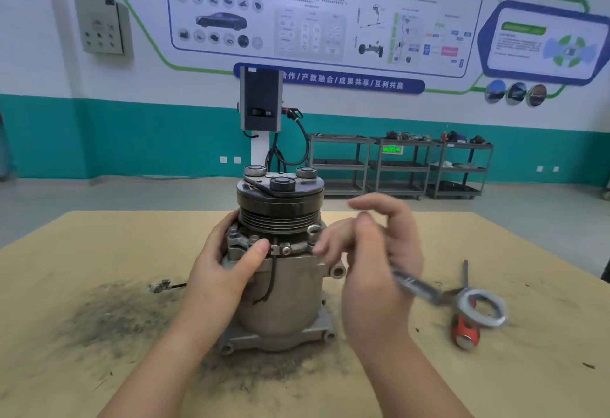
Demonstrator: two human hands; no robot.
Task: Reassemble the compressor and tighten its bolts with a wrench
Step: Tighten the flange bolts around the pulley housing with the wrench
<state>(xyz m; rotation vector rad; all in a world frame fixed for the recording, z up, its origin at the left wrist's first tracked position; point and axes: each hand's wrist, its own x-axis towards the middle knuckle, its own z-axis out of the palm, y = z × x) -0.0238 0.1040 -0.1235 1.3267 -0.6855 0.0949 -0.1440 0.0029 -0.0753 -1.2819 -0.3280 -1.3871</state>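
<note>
While upright, compressor [280, 272] between hands.

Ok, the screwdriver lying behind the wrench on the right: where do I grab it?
Take the screwdriver by its red handle, coming from above on the near side. The handle is the thick end and points toward you; the thin shaft runs away behind the wrench, which the right hand holds over it.
</note>
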